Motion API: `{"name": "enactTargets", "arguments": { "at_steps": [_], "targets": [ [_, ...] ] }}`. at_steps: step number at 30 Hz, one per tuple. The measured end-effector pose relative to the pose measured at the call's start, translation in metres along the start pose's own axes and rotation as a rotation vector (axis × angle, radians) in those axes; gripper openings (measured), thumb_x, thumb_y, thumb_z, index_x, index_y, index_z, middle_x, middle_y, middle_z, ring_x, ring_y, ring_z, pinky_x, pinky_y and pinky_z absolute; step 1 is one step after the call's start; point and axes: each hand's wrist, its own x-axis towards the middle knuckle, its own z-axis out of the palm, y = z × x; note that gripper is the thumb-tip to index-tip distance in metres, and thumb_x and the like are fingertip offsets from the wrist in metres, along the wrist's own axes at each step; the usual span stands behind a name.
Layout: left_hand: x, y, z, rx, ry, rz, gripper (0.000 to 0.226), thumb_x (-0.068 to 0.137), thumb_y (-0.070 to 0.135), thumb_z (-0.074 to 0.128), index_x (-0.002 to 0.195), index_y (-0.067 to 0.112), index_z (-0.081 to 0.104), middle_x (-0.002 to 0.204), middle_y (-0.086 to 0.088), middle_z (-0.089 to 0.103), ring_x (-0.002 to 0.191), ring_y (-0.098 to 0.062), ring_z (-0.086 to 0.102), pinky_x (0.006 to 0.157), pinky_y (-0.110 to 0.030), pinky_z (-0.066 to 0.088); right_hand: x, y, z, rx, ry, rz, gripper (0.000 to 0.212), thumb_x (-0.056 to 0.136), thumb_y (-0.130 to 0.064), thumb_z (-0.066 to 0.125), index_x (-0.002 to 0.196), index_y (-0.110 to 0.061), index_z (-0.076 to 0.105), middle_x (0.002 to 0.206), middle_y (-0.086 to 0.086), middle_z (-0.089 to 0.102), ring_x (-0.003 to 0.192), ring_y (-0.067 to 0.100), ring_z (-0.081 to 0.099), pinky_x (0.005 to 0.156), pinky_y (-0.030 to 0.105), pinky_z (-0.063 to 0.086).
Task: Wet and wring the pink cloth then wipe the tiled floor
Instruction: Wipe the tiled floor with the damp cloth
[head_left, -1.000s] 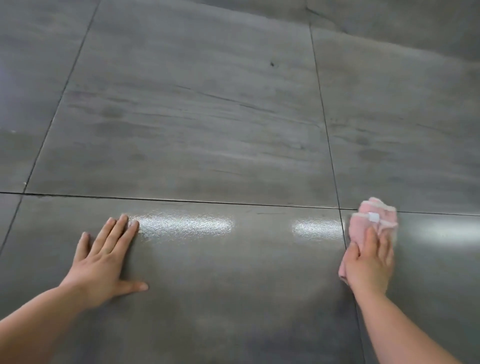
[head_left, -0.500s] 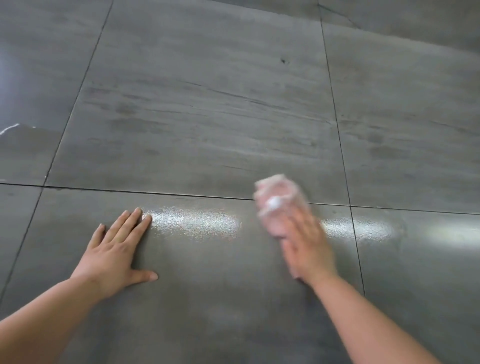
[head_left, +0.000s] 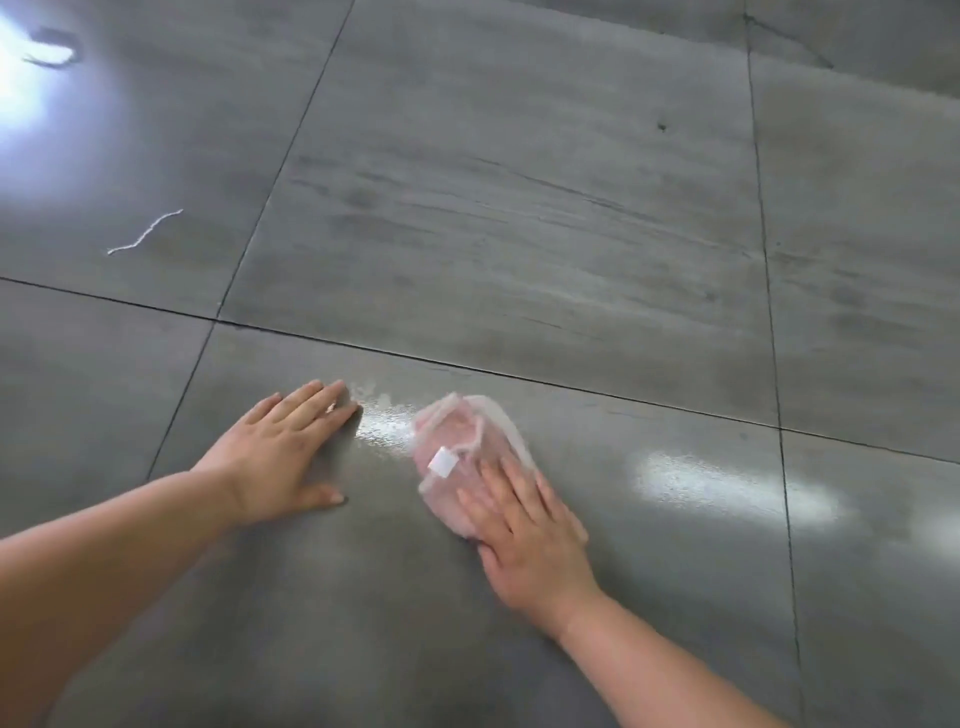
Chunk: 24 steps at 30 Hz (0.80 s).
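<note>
The pink cloth (head_left: 457, 441), folded and bearing a small white tag, lies on the grey tiled floor (head_left: 519, 234) just below a dark grout line. My right hand (head_left: 524, 530) presses flat on its near part, fingers spread over it. My left hand (head_left: 283, 447) rests palm down on the same tile, a short gap to the left of the cloth, holding nothing. A wet, shiny streak runs on the tile between my left fingertips and the cloth, and another one lies to the right of the cloth.
A thin white thread (head_left: 145, 233) lies on the tile at far left. A bright glare patch (head_left: 21, 88) shines in the top left corner. Large grey tiles with dark grout lines stretch in every direction.
My right hand has slid the pink cloth leftward across the tile, from the right grout line to close beside my left hand. My left hand has stayed planted on the tile.
</note>
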Motion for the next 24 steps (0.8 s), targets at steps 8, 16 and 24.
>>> {"name": "enactTargets", "arguments": {
  "at_steps": [8, 16, 24],
  "targets": [
    [-0.094, -0.092, 0.039, -0.109, -0.048, -0.323, 0.085, 0.084, 0.055, 0.047, 0.144, 0.026, -0.006, 0.156, 0.006, -0.009, 0.145, -0.013, 0.001, 0.117, -0.029, 0.008, 0.018, 0.064, -0.028, 0.065, -0.011, 0.559, 0.071, 0.078, -0.036, 0.021, 0.138, -0.003, 0.037, 0.149, 0.022, 0.029, 0.139, 0.038, 0.017, 0.112, 0.048, 0.019],
    [-0.133, -0.101, 0.091, -0.420, -0.020, -0.499, 0.088, 0.082, 0.046, 0.057, 0.145, 0.016, 0.003, 0.156, 0.000, -0.008, 0.145, -0.016, -0.007, 0.118, -0.031, 0.006, -0.050, -0.084, 0.022, -0.093, -0.107, -0.218, 0.069, 0.067, -0.031, 0.037, 0.135, -0.017, 0.031, 0.154, 0.015, 0.016, 0.143, 0.033, -0.001, 0.107, 0.046, 0.013],
    [-0.134, -0.119, 0.098, -0.335, 0.002, -0.433, 0.083, 0.085, 0.049, 0.049, 0.144, 0.019, -0.001, 0.156, 0.001, -0.010, 0.145, -0.014, -0.005, 0.118, -0.028, 0.011, 0.033, -0.031, 0.008, -0.179, -0.194, -0.540, 0.057, 0.074, -0.038, 0.043, 0.129, -0.024, 0.039, 0.138, 0.004, 0.047, 0.144, 0.017, 0.001, 0.111, 0.038, 0.013]
  ]
}}
